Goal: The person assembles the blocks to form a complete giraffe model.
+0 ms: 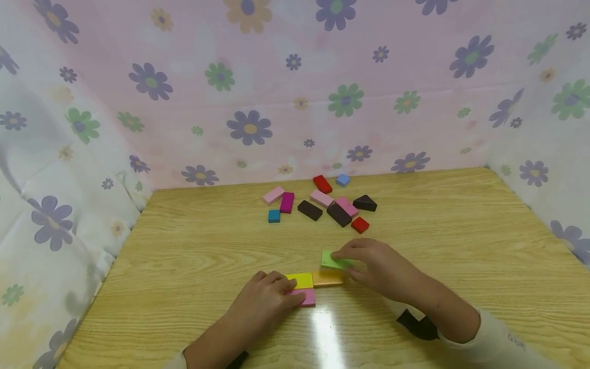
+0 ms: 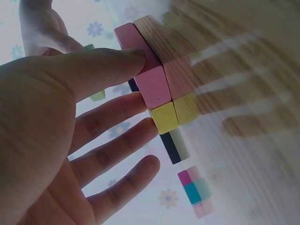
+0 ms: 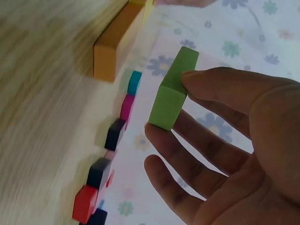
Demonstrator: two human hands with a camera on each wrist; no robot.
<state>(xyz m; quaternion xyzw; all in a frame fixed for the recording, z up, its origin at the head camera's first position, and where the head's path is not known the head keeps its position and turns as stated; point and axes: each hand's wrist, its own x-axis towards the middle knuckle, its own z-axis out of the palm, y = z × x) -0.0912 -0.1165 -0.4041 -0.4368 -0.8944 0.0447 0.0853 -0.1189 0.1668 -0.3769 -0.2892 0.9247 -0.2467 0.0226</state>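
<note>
A lime-green rectangular block (image 1: 332, 260) is up off the surface (image 1: 184, 266), just behind and above an orange block (image 1: 327, 279). The right hand (image 1: 380, 269) pinches it between thumb and fingers near its right end, leaving the left end free. The left hand (image 1: 265, 297) has its fingers extended rather than curled, the thumb on a pink block (image 1: 308, 298) and fingertips on the yellow block (image 1: 301, 280) behind it. Pink and yellow touch along their long sides; orange meets yellow's right end.

For a tidy job, I would keep the green block level, move it slowly, and hold light left-hand pressure so the joined blocks do not slide. The right fingers sit close to orange's outer end, so a low sweep could knock it askew.

Farther back, well apart from the hands, lie scattered loose blocks, among them a teal block (image 1: 274, 216), a magenta block (image 1: 287, 203) and a dark triangular block (image 1: 365, 203). They probably hinder nothing here. A floral cloth (image 1: 276, 87) hangs behind.
</note>
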